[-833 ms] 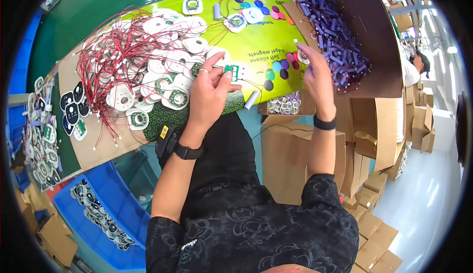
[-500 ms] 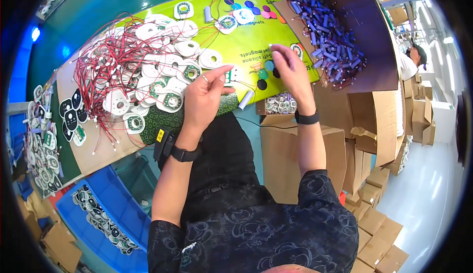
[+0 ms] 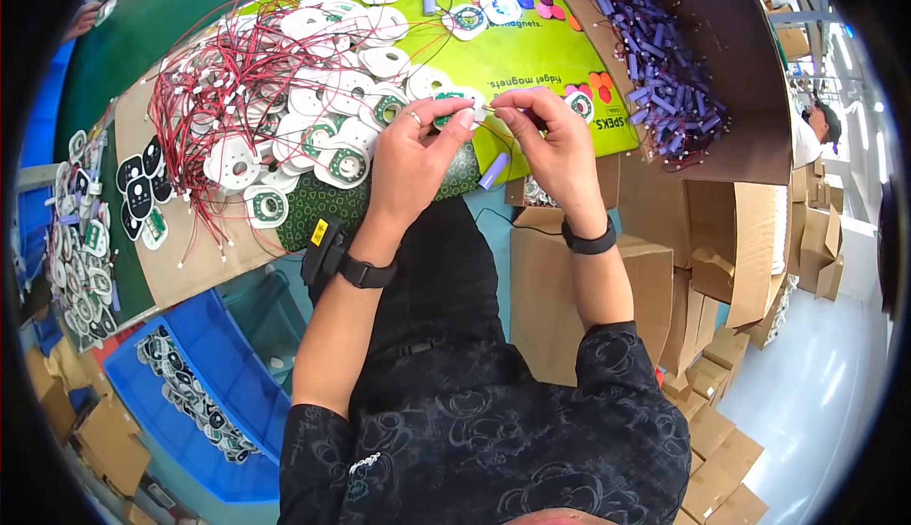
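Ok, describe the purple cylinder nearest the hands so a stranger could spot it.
Start at the big open box and move left onto the yellow-green sheet. At the sheet's near edge, just below the left hand and right hand, slants one purple cylinder. It alone is close by the hands, away from the heap in the box.

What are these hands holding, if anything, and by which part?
The left grip pinches a board; exactly where is hidden. The right grip is pinched beside it; anything held there is too small to tell.
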Demonstrator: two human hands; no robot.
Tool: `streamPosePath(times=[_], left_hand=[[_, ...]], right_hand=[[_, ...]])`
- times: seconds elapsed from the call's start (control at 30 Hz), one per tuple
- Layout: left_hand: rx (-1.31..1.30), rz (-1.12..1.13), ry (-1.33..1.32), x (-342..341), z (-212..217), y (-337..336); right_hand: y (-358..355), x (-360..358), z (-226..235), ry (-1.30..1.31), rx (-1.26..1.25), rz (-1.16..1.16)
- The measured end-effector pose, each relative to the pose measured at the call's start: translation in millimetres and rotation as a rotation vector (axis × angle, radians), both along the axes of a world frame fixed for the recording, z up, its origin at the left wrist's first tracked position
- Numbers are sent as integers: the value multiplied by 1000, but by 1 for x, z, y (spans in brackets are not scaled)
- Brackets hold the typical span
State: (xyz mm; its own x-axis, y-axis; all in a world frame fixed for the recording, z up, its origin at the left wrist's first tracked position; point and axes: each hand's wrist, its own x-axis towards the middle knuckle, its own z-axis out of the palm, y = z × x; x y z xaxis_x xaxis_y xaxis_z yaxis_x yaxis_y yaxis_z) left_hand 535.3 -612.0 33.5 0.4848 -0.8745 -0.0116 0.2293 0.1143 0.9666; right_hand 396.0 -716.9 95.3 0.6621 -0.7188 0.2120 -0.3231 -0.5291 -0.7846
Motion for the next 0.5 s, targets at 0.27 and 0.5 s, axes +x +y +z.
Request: streamPosePath(times=[0.27,0.5], left_hand=[[-62,72,130,-4,-6,-2],[-32,-8,134,-1,-4,2]], right_hand=[[9,8,3,51,-144,86],[9,13,-9,-39,177,-48]])
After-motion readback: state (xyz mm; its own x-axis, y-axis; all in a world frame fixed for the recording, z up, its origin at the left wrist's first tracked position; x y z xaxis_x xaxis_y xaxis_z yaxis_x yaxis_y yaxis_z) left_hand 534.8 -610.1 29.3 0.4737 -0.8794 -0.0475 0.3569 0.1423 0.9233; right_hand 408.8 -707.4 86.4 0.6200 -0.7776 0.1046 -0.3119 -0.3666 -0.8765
